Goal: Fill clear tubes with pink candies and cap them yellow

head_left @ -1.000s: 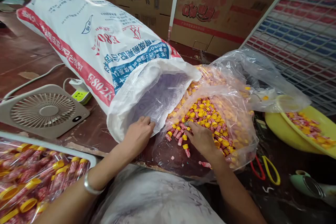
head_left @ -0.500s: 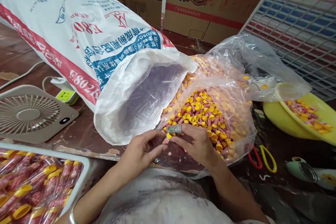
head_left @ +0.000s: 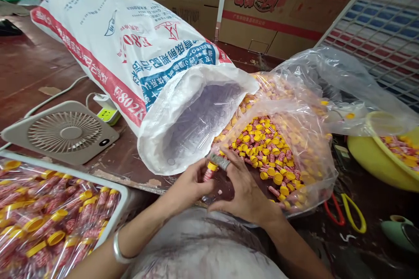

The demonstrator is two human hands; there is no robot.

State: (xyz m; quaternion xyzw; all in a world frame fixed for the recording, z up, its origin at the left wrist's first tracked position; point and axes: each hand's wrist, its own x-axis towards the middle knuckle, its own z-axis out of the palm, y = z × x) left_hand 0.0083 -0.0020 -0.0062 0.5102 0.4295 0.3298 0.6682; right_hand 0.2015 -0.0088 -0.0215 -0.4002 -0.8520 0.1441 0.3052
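Dark red, scuffed tabletop point(head_left: 65, 85) extends before me, with brown printed cardboard boxes point(head_left: 271, 15) standing along its far side. One small tube with a yellow cap and red-and-white contents point(head_left: 208, 174) is in my left hand point(head_left: 193, 185), pinched between thumb and fingers near the table's front edge, its cap uppermost and slightly tilted. My right hand point(head_left: 238, 185) is spread, thumb well apart from the fingers, palm towards the tube; a grey wrapping point(head_left: 220, 161) covers one finger beside the cap. Whether that finger touches the cap, I cannot tell.

Just beyond my right hand lies a heap of similar small yellow-capped tubes point(head_left: 262, 146), spilling from a clear plastic bag point(head_left: 317, 178). Beyond my left hand, a white woven sack with red and blue print point(head_left: 131, 52) lies with its mouth facing me. To my left I note a white-rimmed bin point(head_left: 118, 187) filled with larger yellow-capped tubes point(head_left: 46, 213), and a beige square fan point(head_left: 70, 133) behind it. To my right are red and yellow loop handles point(head_left: 355, 213) and a yellow plastic basin point(head_left: 366, 157).
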